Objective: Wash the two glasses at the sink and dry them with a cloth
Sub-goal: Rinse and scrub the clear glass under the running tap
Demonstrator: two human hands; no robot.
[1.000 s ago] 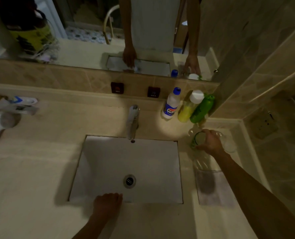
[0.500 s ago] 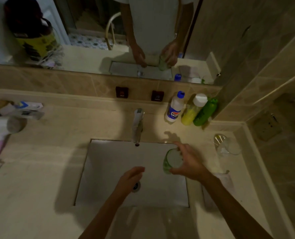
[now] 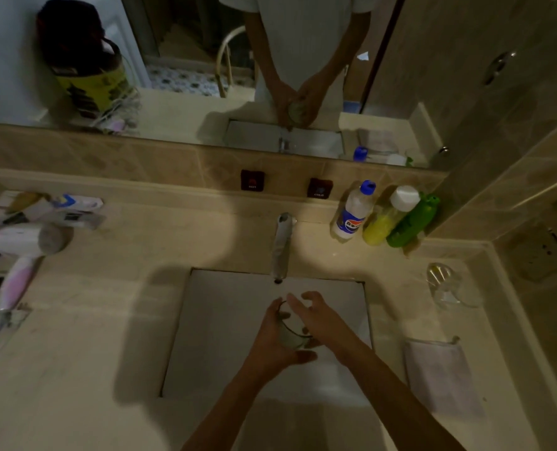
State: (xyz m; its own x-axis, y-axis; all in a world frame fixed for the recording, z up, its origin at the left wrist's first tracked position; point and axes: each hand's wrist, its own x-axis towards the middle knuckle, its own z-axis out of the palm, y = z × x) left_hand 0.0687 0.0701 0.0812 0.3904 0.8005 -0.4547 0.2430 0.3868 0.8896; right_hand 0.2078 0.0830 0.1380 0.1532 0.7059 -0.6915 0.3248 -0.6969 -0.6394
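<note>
Over the white sink basin [image 3: 225,323], just below the chrome tap [image 3: 282,247], I hold a clear glass [image 3: 291,332] between both hands. My left hand [image 3: 275,340] wraps its fingers and thumb around the glass from the left. My right hand [image 3: 322,319] lies against its right side with fingers spread; the grip there is partly hidden. A second clear glass [image 3: 449,286] stands on the counter at the right. A pale cloth [image 3: 439,372] lies flat on the counter in front of it. No water stream is visible.
Three bottles, white [image 3: 352,211], yellow [image 3: 389,216] and green [image 3: 412,222], stand behind the sink at the right. A hair dryer [image 3: 20,252] and tubes [image 3: 62,208] lie on the left counter. Hot and cold buttons [image 3: 252,181] sit on the backsplash under the mirror.
My right hand carried the glass from the right counter to over the basin. My left hand rose from the sink's front edge and took hold of the glass.
</note>
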